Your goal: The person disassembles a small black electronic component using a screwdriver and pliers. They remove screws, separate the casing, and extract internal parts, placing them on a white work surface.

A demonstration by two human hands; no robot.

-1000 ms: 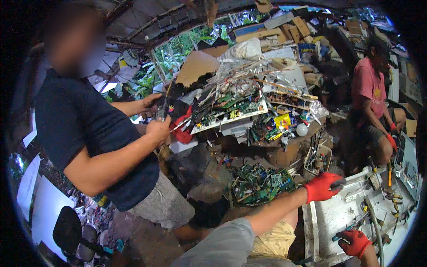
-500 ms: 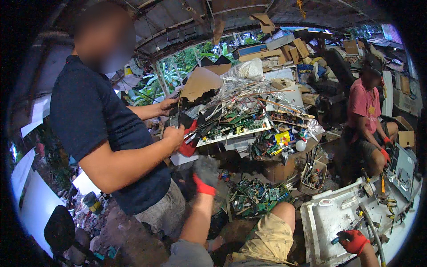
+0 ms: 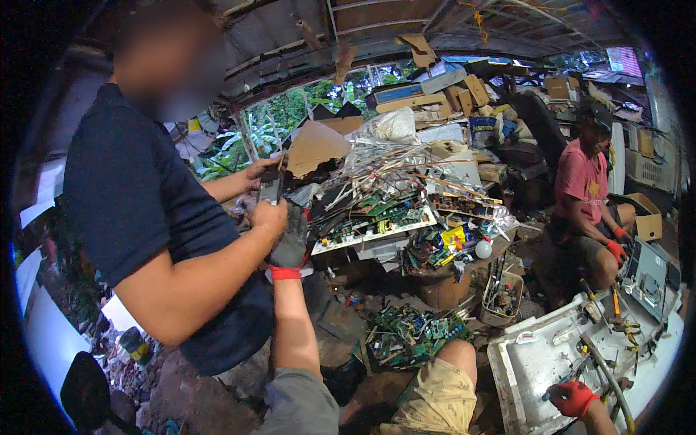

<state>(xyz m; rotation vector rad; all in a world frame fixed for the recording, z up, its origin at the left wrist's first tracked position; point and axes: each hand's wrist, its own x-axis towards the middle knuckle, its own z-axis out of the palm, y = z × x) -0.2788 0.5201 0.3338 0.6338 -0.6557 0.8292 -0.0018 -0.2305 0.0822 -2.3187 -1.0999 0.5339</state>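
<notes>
My left hand (image 3: 291, 239), in a dark grey glove with a red cuff, is raised beside a co-worker's bare hand (image 3: 270, 217). Its fingers stretch upward, partly hidden near that hand; I cannot tell whether they touch. The co-worker, in a dark shirt, holds a flat grey, rectangular device (image 3: 271, 187) in both hands. At the lower right, my right hand (image 3: 573, 399), in a red glove, is closed around a small tool with a dark bluish end, over a white plastic panel (image 3: 518, 362). Most of that tool is hidden by the glove.
Green circuit boards (image 3: 413, 333) lie heaped on the ground ahead. Behind them rises a scrap pile (image 3: 384, 181) of boards, wires and strips. A basket (image 3: 502, 297) of small parts stands by the panel. Another person in a pink shirt (image 3: 581, 177) handles a grey flat casing (image 3: 652, 268).
My left hand has moved up and left to beside the co-worker's hands. The grey device now shows more of its face. My right hand stays over the panel.
</notes>
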